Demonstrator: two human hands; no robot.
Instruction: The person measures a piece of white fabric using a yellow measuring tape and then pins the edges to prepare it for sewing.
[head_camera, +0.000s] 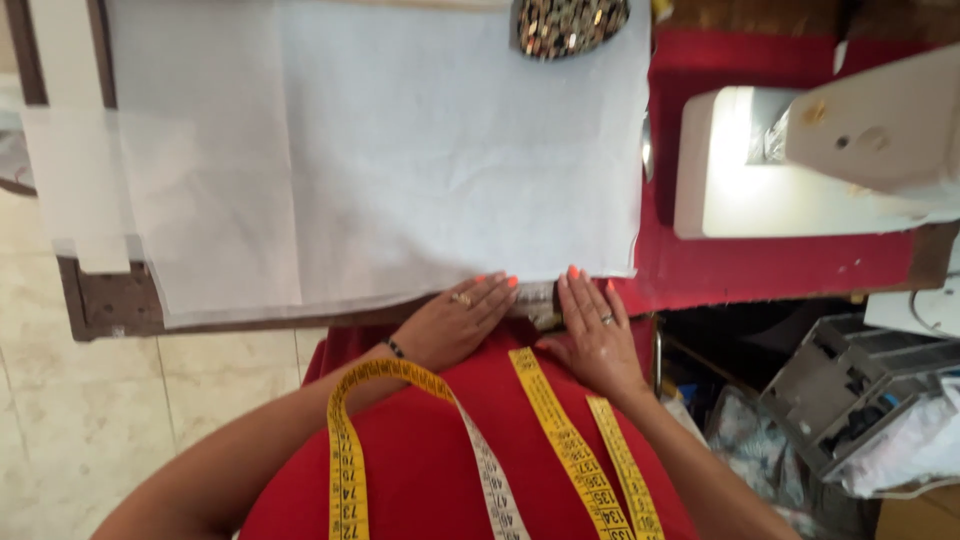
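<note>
White fabric (380, 150): it is lying spread flat over the worktop (110, 300), covering most of it, with its near edge running along the worktop's front lip just ahead of both hands.
Left side of the fabric: a thinner, half-transparent strip is overhanging the worktop's left edge above the tiled floor (80, 400).
Left hand (455, 322): it is resting open and flat, palm down, fingertips touching the near edge of the fabric; it is gripping nothing.
Right hand (598, 335): it is lying open as well, fingers stretched forward to the fabric's near right corner, closed around nothing.
How the fabric is likely handling: it is looking light, thin and limp, draping rather than holding shape, so it is probably sliding and creasing easily under a small push.
Where to take hold: the near hem between the two hands, or the near right corner, is seeming the best place, pinched at two points so that the sheet is not bunching.
Measuring tape (560, 440): the yellow tape is hanging around the person's neck over the red garment (430, 470), clear of the fabric.
Sewing machine (800, 160): it is standing to the right on a red cloth (760, 265), just beside the fabric's right edge.
Dark patterned piece (570, 25): it is sitting on the fabric's far edge.
</note>
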